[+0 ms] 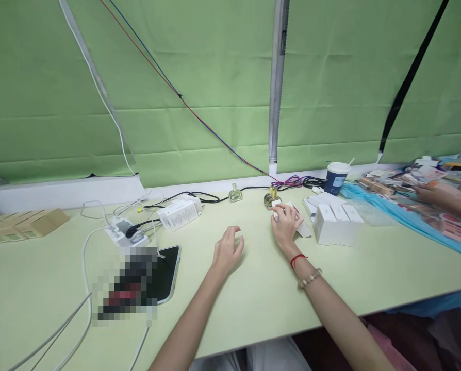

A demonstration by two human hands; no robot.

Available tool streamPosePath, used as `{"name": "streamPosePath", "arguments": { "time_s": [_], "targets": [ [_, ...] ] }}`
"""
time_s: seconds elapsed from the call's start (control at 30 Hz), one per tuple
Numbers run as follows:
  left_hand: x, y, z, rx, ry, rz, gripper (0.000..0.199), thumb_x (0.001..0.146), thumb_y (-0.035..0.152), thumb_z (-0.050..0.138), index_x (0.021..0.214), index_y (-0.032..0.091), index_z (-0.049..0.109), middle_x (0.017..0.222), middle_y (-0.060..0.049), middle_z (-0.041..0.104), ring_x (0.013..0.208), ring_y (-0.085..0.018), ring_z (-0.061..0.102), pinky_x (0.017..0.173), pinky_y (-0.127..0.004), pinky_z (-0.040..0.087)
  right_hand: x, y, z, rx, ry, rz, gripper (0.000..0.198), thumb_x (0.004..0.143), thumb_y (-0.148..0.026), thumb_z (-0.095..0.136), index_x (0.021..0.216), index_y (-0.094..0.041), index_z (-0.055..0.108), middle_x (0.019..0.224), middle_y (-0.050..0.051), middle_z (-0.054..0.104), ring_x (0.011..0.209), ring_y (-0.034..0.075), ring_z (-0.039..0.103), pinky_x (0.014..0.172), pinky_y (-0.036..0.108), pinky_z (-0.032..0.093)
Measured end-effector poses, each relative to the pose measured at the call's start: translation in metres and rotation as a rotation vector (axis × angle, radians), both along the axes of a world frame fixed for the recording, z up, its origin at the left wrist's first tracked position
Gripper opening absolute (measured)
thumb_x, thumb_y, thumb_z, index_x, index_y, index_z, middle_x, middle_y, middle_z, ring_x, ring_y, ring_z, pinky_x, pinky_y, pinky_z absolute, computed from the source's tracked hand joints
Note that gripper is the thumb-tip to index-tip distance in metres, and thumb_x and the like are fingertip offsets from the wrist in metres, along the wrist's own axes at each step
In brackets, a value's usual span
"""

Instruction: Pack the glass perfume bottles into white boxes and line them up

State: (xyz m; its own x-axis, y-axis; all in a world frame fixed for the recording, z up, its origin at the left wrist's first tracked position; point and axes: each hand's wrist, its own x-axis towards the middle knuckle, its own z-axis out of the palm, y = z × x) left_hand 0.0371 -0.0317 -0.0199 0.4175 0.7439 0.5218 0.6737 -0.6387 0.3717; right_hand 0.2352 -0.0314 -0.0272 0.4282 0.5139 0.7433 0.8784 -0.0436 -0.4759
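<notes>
My right hand (286, 224), with a red string and a beaded bracelet at the wrist, has its fingers closed over a small white box (303, 229); the hand covers much of it. Just behind that hand stand small glass bottles (269, 198) with gold-coloured tops, partly hidden. My left hand (228, 249) hovers over or rests on the table with fingers curved and apart, holding nothing. Farther back, a clear glass bottle (235, 194) stands alone. Upright white boxes (333, 226) are grouped right of my right hand, with flatter white boxes (319, 202) behind them.
White printed boxes (180, 211) lie at back left near a power strip (124, 232) and cables. A tablet or phone (166, 273) lies nearer, partly blurred out. Brown cartons (25, 225) sit far left. A lidded blue cup (336, 179) stands back right. Another person's hand (441, 196) is over a cluttered area.
</notes>
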Motion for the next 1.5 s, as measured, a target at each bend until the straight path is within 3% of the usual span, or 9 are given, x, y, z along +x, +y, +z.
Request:
{"name": "streamPosePath", "arguments": {
  "time_s": [0.23,0.4,0.97,1.27,1.5],
  "targets": [
    [0.000,0.002,-0.003,-0.005,0.018,0.000,0.017,0.086,0.029,0.034,0.100,0.022,0.042,0.097,-0.002,0.057,0.082,-0.013,0.057,0.064,-0.025,0.043,0.005,0.002,0.001,0.070,0.023,-0.102,0.027,0.078,-0.011,0.044,0.087,-0.025,0.065,0.104,0.004,0.058,0.105,0.022,0.041,0.091,0.042,0.017],
    [0.000,0.001,-0.001,-0.009,0.017,-0.002,0.017,0.086,0.028,0.034,0.099,0.022,0.042,0.097,-0.002,0.057,0.082,-0.013,0.057,0.063,-0.024,0.043,0.009,0.003,0.002,0.057,-0.030,-0.096,0.030,0.079,-0.008,0.041,0.088,-0.025,0.064,0.104,0.005,0.058,0.102,0.021,0.043,0.092,0.042,0.018],
    [0.002,0.001,-0.002,-0.004,0.026,-0.008,0.017,0.085,0.027,0.034,0.099,0.022,0.042,0.097,-0.002,0.057,0.084,-0.014,0.057,0.062,-0.024,0.043,0.037,-0.004,0.010,0.198,0.001,-0.307,0.022,0.079,-0.014,0.045,0.085,-0.024,0.064,0.100,0.004,0.059,0.100,0.020,0.046,0.096,0.045,0.014],
    [0.003,0.000,-0.001,-0.024,0.043,-0.011,0.017,0.085,0.026,0.033,0.099,0.023,0.043,0.095,-0.002,0.056,0.082,-0.013,0.056,0.063,-0.025,0.043,0.025,-0.003,0.010,0.127,-0.075,-0.222,0.024,0.080,-0.012,0.044,0.088,-0.023,0.064,0.102,0.007,0.058,0.103,0.022,0.044,0.097,0.050,0.015],
    [0.003,-0.001,-0.002,-0.006,0.070,-0.018,0.015,0.086,0.025,0.034,0.098,0.022,0.043,0.095,-0.001,0.056,0.074,-0.012,0.056,0.063,-0.024,0.042,-0.015,0.000,0.006,0.024,-0.237,0.160,0.029,0.080,-0.008,0.043,0.091,-0.025,0.064,0.101,0.004,0.060,0.102,0.018,0.049,0.097,0.039,0.025]
  ]
}}
